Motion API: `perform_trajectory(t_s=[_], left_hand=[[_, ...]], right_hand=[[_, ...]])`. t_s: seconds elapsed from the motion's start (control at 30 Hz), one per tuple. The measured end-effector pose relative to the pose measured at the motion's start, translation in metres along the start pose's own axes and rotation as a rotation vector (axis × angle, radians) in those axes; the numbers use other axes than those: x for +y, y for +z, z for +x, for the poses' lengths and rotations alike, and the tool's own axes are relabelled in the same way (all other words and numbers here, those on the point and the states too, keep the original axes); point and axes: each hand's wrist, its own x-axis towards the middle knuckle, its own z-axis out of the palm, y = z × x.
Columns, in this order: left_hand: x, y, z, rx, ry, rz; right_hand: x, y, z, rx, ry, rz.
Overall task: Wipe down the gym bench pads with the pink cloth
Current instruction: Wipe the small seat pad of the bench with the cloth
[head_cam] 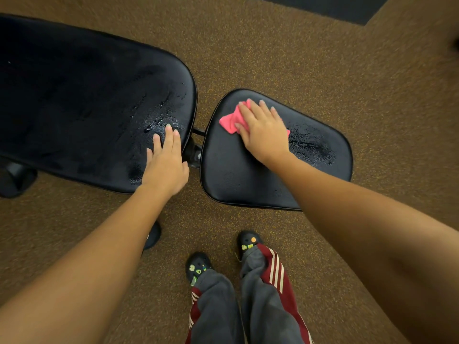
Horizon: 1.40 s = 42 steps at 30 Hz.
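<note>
The head view shows two black pads, one pink cloth and two hands. The right hand [260, 130] lies flat with fingers straight and slightly spread, pressing the pink cloth [231, 120] onto the small seat pad [236, 175]. The cloth is bunched under the palm and sticks out past the thumb side. Wet streaks shine on the pad on the hand's little-finger side.

The left hand [165, 167] also lies flat with fingers straight and together. It rests on the near end of the long pad [74, 95] and holds nothing. Beaded wet patches lie just beyond its fingertips. Between the two hands, in the gap between the pads, sits one dark metal joint [196, 150].

Below the hands are two black clogs [197, 266] with small coloured charms, and grey trousers [263, 294] with maroon panels and pale stripes. All of it stands on brown speckled floor [298, 58]. Far beyond the right hand lies one dark mat [323, 6]. A black bench foot [15, 180] shows well off to the left hand's outer side.
</note>
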Motion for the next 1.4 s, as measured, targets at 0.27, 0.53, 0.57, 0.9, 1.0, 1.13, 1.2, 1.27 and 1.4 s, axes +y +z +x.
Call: perform_trajectory(t_s=[0.27, 0.53, 0.57, 0.9, 1.0, 1.13, 1.2, 1.27, 1.4], left_hand=[[-0.001, -0.002, 0.001, -0.032, 0.001, 0.003], [0.0, -0.004, 0.001, -0.043, 0.0, 0.006], [0.0, -0.005, 0.001, -0.041, 0.002, 0.004], [-0.001, -0.002, 0.001, -0.035, 0.001, 0.003], [0.002, 0.0, 0.001, -0.033, -0.012, 0.003], [0.005, 0.0, 0.0, -0.032, -0.036, -0.007], [0.005, -0.001, -0.001, -0.024, -0.043, 0.005], [0.007, -0.001, -0.002, 0.004, -0.054, 0.035], [0.031, -0.004, -0.004, 0.093, 0.016, 0.034]], right_hand=[[-0.01, -0.008, 0.047, -0.086, 0.132, 0.033], [-0.01, -0.003, 0.018, -0.035, -0.161, -0.03], [-0.005, -0.002, 0.015, -0.015, -0.132, -0.032], [-0.012, 0.004, 0.023, -0.006, 0.057, 0.02], [-0.014, 0.01, 0.007, 0.057, -0.1, 0.038], [-0.008, 0.018, -0.013, 0.129, -0.159, 0.018], [-0.002, 0.014, -0.02, 0.179, -0.149, -0.007], [0.008, 0.01, -0.025, 0.246, -0.07, -0.001], [0.04, -0.004, -0.022, 0.391, 0.086, 0.097]])
